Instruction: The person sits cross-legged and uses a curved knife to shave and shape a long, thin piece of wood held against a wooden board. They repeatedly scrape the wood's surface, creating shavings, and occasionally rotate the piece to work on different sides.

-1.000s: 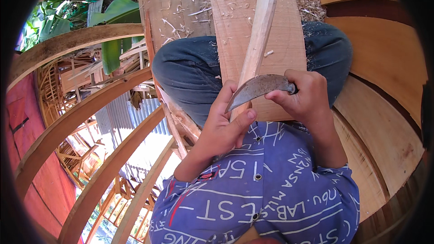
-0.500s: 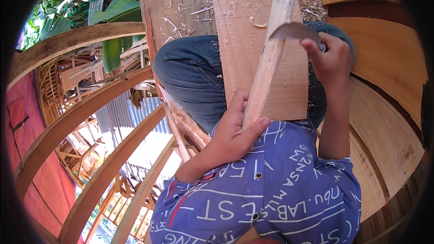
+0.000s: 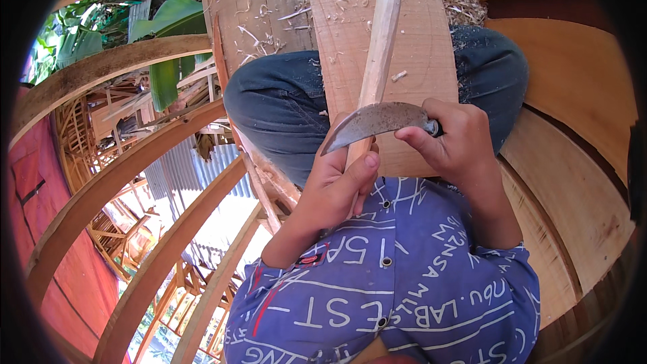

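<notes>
Jutting from the left grip [image 3: 335, 189] clasping it, the stick [image 3: 382, 44] underlies the knife [image 3: 384, 122] the right grip [image 3: 459, 138] clutches.

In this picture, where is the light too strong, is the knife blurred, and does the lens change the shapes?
Head view: a patch of outdoor ground beyond the slats is washed out to white; head view: the knife blade looks fairly sharp, its dark speckles visible; head view: slats bow near the black rim, probably partly fisheye distortion.

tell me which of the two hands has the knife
The right hand: it grips the knife, while the left hand holds only the stick near its lower end.
</notes>
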`<state>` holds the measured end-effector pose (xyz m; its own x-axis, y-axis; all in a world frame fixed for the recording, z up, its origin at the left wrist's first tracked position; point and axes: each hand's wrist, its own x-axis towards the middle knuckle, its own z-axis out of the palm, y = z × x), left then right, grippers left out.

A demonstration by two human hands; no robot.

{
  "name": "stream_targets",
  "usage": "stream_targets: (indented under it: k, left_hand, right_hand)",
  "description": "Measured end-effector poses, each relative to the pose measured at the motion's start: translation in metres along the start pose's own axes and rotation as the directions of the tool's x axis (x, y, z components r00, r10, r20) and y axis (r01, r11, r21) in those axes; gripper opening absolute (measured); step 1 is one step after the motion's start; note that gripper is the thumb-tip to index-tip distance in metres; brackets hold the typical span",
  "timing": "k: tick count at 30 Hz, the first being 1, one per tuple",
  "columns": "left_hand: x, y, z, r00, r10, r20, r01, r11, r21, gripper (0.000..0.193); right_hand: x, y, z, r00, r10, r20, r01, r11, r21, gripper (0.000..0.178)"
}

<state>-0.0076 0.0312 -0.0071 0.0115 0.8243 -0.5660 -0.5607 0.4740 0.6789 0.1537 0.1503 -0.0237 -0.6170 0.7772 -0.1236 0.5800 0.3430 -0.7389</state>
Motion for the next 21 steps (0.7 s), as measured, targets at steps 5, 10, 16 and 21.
stream_targets:
  k: [5,10,16,21]
  left_hand:
    - [-0.005,-0.002,0.005,0.995,0.076,-0.067,-0.06,0.977,0.207,0.04]
    - [-0.004,-0.003,0.003,0.998,-0.012,0.059,0.013,1.0,-0.011,0.039]
    - [-0.009,-0.009,0.003,0.988,-0.018,0.152,0.035,0.994,-0.107,0.042]
    - [-0.01,-0.011,-0.005,0.957,-0.061,0.284,0.162,0.923,-0.349,0.04]
  right_hand:
    - [0.01,0.012,-0.004,0.997,-0.004,-0.075,-0.011,0.98,-0.2,0.064]
    - [0.02,0.03,-0.004,0.981,-0.051,-0.188,0.007,0.973,-0.231,0.069]
    - [0.036,0.042,-0.012,0.945,0.075,-0.318,-0.117,0.986,-0.116,0.071]
    - [0.041,0.042,-0.007,0.927,0.119,-0.356,-0.167,0.98,-0.106,0.074]
